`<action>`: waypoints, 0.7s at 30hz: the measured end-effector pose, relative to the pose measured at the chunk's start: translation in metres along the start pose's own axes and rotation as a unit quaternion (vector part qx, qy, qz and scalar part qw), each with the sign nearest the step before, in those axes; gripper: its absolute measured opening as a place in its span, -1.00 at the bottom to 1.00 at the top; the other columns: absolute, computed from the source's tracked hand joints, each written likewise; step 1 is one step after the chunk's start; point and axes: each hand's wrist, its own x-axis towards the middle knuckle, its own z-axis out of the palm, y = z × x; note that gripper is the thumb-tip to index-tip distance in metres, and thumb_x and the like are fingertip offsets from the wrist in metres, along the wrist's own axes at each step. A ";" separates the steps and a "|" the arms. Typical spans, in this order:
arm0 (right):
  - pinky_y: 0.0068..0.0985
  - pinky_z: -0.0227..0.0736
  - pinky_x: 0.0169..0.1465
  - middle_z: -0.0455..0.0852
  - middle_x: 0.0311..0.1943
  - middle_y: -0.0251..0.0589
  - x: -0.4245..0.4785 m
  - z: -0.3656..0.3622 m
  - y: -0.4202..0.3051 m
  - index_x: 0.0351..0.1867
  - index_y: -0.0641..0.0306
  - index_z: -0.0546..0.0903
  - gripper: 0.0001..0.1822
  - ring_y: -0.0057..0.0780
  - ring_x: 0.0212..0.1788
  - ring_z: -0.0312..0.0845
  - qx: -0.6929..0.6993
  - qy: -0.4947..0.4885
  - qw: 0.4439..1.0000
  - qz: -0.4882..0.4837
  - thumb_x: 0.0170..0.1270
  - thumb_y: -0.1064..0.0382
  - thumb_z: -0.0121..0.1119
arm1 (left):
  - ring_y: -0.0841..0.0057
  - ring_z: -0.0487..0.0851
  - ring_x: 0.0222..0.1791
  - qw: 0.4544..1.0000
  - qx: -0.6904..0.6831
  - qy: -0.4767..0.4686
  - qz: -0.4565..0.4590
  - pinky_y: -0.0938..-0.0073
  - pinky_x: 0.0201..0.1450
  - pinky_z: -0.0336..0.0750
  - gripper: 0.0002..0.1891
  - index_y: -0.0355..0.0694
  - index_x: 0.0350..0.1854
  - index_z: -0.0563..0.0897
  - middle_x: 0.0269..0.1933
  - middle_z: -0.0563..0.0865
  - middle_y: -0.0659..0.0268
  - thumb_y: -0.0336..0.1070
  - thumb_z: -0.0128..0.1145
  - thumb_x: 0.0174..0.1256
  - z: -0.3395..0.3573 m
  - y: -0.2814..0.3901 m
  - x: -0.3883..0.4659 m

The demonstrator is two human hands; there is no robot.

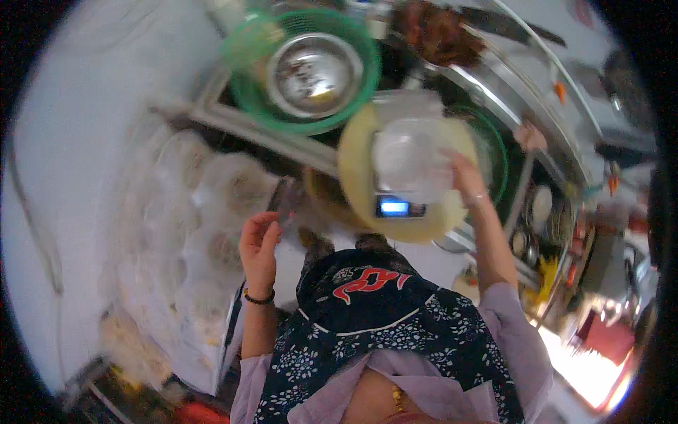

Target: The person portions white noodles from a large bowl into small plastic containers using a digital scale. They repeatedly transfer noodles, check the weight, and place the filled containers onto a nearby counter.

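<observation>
My right hand point(466, 177) is at the right edge of a translucent plastic container point(405, 153), its blurred fingers seemingly gripping the rim. Beneath the container is a digital kitchen scale point(416, 210) with a lit blue display. The scale rests on a round yellow board point(360, 153). My left hand point(259, 241) is raised left of the board with fingers curled, thumb and forefinger close together. Just beyond its fingertips is a blurred dark strip point(283, 196); whether the hand holds it cannot be told.
A steel bowl point(318, 74) with dark bits inside sits in a green plastic basket point(368, 63) beyond the board. Several blurred, plastic-covered bowls point(212, 212) crowd the left side. Dark brown food point(434, 34) lies at the far right, beside a metal counter edge point(508, 100).
</observation>
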 end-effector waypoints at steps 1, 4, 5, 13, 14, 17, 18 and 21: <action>-0.50 0.50 -0.27 0.67 -0.05 -0.22 -0.002 -0.001 0.016 0.12 0.18 0.54 -0.46 -0.55 -0.17 0.55 0.029 0.013 0.999 -0.015 0.38 -0.16 -0.15 | 0.69 0.52 -0.27 0.999 0.012 -0.038 -0.002 0.65 -0.22 0.40 -0.80 -0.27 -0.05 0.55 -0.16 0.63 0.38 -0.46 0.08 0.29 0.024 0.004 0.008; -0.51 0.51 -0.15 0.67 -0.08 -0.18 -0.012 -0.013 0.013 0.11 0.24 0.54 -0.50 -0.48 -0.11 0.57 -0.008 0.029 0.999 -0.029 0.33 -0.07 0.02 | 0.69 0.51 -0.27 0.996 0.018 -0.090 -0.019 0.65 -0.22 0.40 -0.80 -0.28 -0.04 0.55 -0.17 0.62 0.39 -0.45 0.08 0.30 0.087 0.014 0.014; -0.54 0.50 -0.13 0.67 -0.08 -0.17 -0.014 -0.022 0.019 0.11 0.26 0.53 -0.50 -0.47 -0.08 0.57 0.033 0.031 0.998 -0.051 0.30 -0.06 0.07 | 0.69 0.51 -0.28 0.996 0.027 -0.081 -0.024 0.65 -0.22 0.40 -0.80 -0.28 -0.04 0.55 -0.18 0.62 0.39 -0.45 0.08 0.30 0.102 0.014 0.013; -0.21 0.38 0.16 0.46 0.20 0.03 0.100 -0.192 0.211 0.26 0.09 0.41 -0.28 -0.02 0.18 0.44 -0.287 0.202 0.936 -0.005 0.13 -0.23 0.18 | 0.69 0.50 -0.34 0.987 0.132 -0.046 -0.081 0.67 -0.26 0.39 -0.83 -0.27 -0.09 0.58 -0.27 0.61 0.40 -0.39 0.07 0.33 0.177 -0.008 0.013; -0.12 0.34 0.18 0.39 0.25 0.07 0.114 -0.191 0.248 0.29 0.00 0.37 -0.26 0.07 0.19 0.40 -0.324 0.218 0.918 -0.067 0.14 -0.30 0.11 | 0.69 0.50 -0.34 0.985 0.143 -0.053 -0.082 0.68 -0.26 0.39 -0.83 -0.27 -0.09 0.58 -0.27 0.61 0.39 -0.39 0.07 0.33 0.182 -0.008 0.015; 0.03 0.27 0.22 0.26 0.33 0.15 0.145 -0.157 0.323 0.37 -0.14 0.26 -0.23 0.24 0.22 0.33 -0.356 0.215 0.905 -0.089 0.19 -0.42 -0.10 | 0.69 0.50 -0.34 0.979 0.173 -0.064 -0.086 0.67 -0.26 0.39 -0.83 -0.26 -0.08 0.58 -0.26 0.61 0.39 -0.38 0.07 0.34 0.198 -0.001 0.026; 0.02 0.28 0.22 0.27 0.32 0.16 0.152 -0.131 0.334 0.37 -0.10 0.25 -0.24 0.24 0.21 0.34 -0.307 0.184 0.934 0.012 0.23 -0.41 -0.18 | 0.69 0.51 -0.33 0.977 0.184 -0.069 -0.085 0.67 -0.26 0.39 -0.82 -0.26 -0.07 0.58 -0.26 0.61 0.39 -0.37 0.07 0.34 0.206 0.001 0.029; 0.02 0.30 0.19 0.40 0.21 0.20 0.153 -0.107 0.330 0.34 0.03 0.30 -0.31 0.20 0.17 0.39 -0.237 0.135 0.946 0.173 0.33 -0.32 -0.29 | 0.70 0.51 -0.32 0.983 0.150 -0.047 -0.095 0.69 -0.26 0.40 -0.83 -0.26 -0.07 0.58 -0.24 0.62 0.40 -0.37 0.06 0.35 0.213 -0.004 0.026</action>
